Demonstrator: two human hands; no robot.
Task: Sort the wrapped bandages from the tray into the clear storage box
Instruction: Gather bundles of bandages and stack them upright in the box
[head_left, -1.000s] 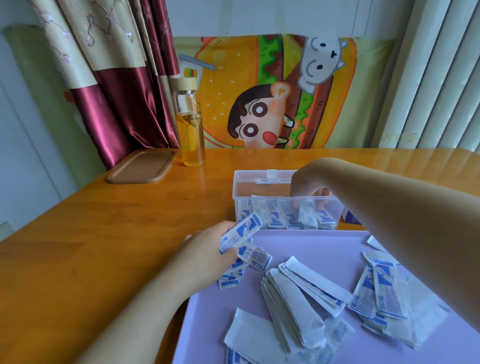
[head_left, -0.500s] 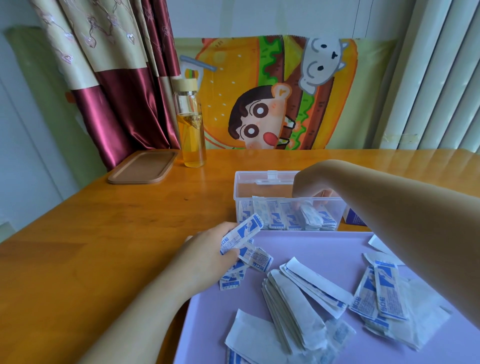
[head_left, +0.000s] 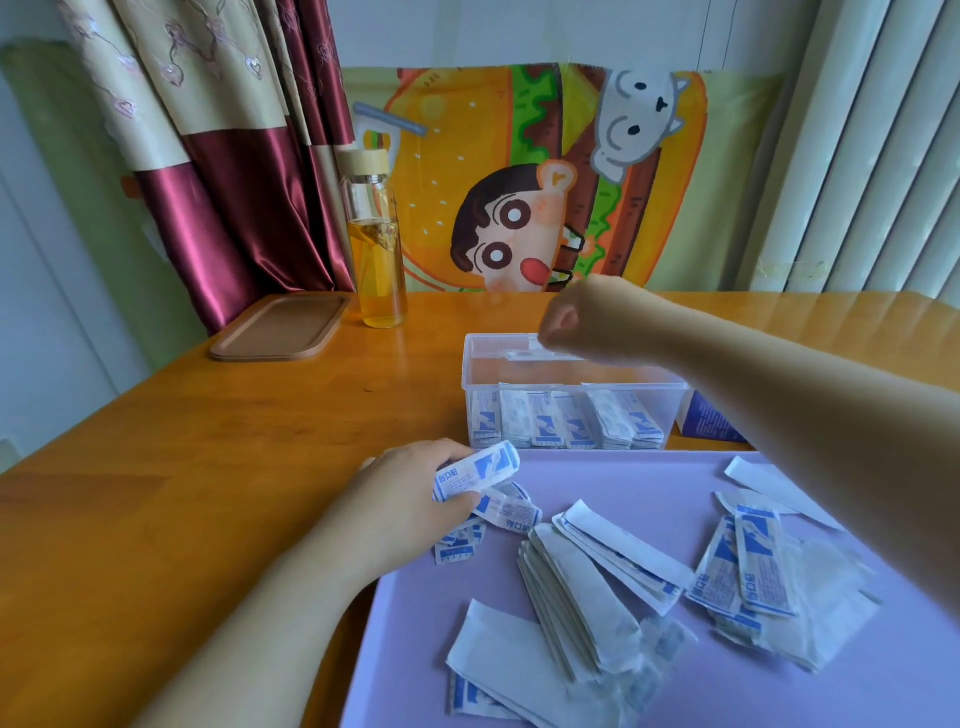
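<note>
Wrapped bandages lie scattered over the smooth lilac tray at the near right. They are flat paper sachets, long and narrow. Some show blue print, while others lie plain white side up, in loose fanned stacks.

We see more sachets standing on edge in a tidy row against the near wall of the clear storage box. The box is a rectangular tub of glossy transparent plastic, just beyond the tray's far edge.

Our left hand rests at the tray's left edge, its fingers and thumb curled round a small bundle of printed sachets. A few more sachets lie just under it.

Our right hand hovers over the far side of the box. Its fingers are curled under into a loose fist, slightly blurred, and no wrapper shows in it.

Everything sits on a varnished, honey-coloured wooden worktop.

At the far left are a shallow brown wooden dish with rounded corners and a tall glass bottle with a pale wooden cap, half full of amber liquid.

A blue carton peeks out to the right of the box.
</note>
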